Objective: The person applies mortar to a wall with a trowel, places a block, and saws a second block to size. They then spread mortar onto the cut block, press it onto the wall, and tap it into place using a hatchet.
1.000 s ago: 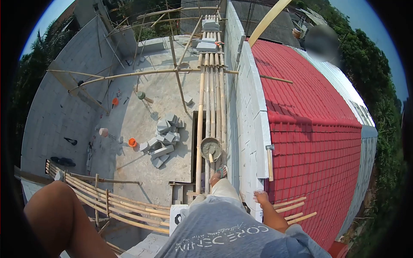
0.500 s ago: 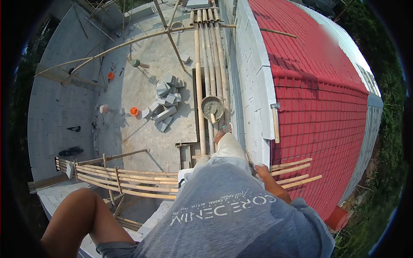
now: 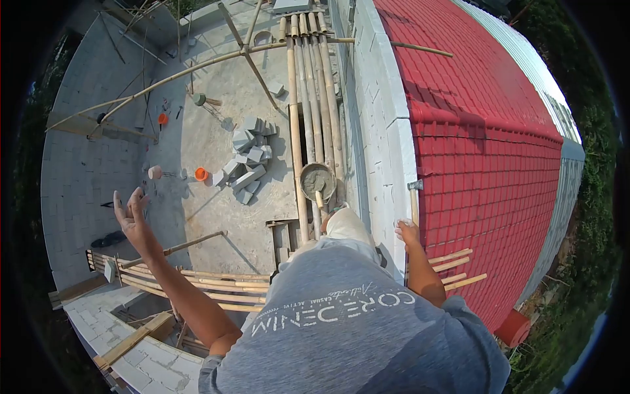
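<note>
My left hand (image 3: 134,217) is raised out to the left above the lower floor, holding nothing, its fingers spread. My right hand (image 3: 408,232) is at the top of the grey block wall (image 3: 392,144), closed around the lower end of a hammer's wooden handle. The hammer (image 3: 415,203) lies lengthwise along the wall's outer edge, its metal head pointing away from me. Ahead of my feet, a round pan of wet mortar (image 3: 308,172) rests on bamboo poles, with a wooden-handled tool (image 3: 319,199) stuck in it; its blade is hidden in the mortar.
Bamboo poles (image 3: 315,98) form a narrow walkway beside the wall. Below lie a heap of grey blocks (image 3: 248,164) and an orange bucket (image 3: 201,174). More bamboo (image 3: 230,285) crosses at left. A red tiled roof (image 3: 485,171) slopes beyond the wall at right.
My left arm has swung up and outward, and my left hand has come into view. My right hand has moved forward along the wall to the hammer's handle. The view has shifted slightly.
</note>
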{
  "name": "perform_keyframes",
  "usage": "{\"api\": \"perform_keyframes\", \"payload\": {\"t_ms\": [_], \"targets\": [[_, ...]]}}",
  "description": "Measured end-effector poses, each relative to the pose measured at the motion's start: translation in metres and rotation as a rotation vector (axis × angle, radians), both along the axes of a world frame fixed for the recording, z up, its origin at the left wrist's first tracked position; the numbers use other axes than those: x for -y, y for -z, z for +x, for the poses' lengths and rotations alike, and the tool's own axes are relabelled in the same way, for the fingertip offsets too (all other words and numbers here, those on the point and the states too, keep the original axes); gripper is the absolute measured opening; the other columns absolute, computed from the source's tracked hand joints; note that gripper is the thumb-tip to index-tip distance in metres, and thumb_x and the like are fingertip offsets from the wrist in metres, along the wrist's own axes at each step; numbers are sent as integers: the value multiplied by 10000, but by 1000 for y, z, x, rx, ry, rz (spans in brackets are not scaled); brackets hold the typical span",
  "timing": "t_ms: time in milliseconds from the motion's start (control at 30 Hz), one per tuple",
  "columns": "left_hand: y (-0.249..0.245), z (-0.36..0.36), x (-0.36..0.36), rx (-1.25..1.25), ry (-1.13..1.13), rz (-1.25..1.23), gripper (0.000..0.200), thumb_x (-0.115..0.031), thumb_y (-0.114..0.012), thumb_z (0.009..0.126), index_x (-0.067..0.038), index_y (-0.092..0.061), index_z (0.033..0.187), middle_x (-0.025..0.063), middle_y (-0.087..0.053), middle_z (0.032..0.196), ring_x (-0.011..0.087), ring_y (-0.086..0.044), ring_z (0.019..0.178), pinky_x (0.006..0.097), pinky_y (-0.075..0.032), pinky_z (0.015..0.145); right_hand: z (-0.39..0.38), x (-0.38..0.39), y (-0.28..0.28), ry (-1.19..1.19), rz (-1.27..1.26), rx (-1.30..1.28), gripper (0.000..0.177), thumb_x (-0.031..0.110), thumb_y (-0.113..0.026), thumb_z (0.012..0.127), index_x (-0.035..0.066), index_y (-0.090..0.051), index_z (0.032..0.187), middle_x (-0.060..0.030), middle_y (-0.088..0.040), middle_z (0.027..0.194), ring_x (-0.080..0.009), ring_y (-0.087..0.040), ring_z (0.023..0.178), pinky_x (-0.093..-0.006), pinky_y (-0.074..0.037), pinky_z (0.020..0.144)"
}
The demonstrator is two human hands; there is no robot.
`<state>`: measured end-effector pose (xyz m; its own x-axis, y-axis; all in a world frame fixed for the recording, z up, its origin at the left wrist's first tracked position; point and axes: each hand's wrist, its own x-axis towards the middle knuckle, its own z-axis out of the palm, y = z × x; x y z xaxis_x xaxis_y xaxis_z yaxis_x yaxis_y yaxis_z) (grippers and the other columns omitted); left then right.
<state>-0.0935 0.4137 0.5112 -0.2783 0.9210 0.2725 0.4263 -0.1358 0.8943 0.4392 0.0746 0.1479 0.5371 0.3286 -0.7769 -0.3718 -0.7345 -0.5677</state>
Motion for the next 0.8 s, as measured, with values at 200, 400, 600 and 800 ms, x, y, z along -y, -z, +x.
{"api": "perform_keyframes", "payload": {"t_ms": [200, 400, 600, 800], "targets": [[123, -50, 11, -30, -218, -500, 834, -288, -708, 930, 44, -232, 1530, 125, -651, 1105, 192, -641, 1019, 325, -494, 929, 31, -32, -19, -41, -3, 10, 298, 232, -663, 932, 90, -635, 1193, -49, -686, 1003, -151, -669, 835, -280, -517, 664], [275, -81, 99, 198, -210, -900, 845, -362, -692, 913, -23, -238, 1539, 168, -616, 1258, 269, -644, 1107, 494, -354, 1016, 20, -23, -32, -39, -38, -8, 284, 235, -664, 929, 100, -640, 1178, -39, -688, 993, -152, -671, 836, -286, -514, 679], [326, -45, 177, 424, -254, -1432, 572, -434, -521, 993, -146, -436, 1481, 55, -662, 1247, 255, -638, 1116, 665, -119, 1129, -3, 1, -15, -52, -139, -48, 243, 213, -664, 911, 99, -660, 1126, -44, -700, 969, -163, -675, 798, -303, -510, 654], [385, -53, 170, 393, -34, -1434, 655, -361, -621, 945, -43, -402, 1475, 129, -666, 1230, 283, -685, 1014, 641, -140, 1145, -1, -28, -4, 15, -43, 18, 293, 207, -683, 902, 85, -656, 1167, -63, -700, 956, -150, -665, 771, -277, -501, 637]]}}
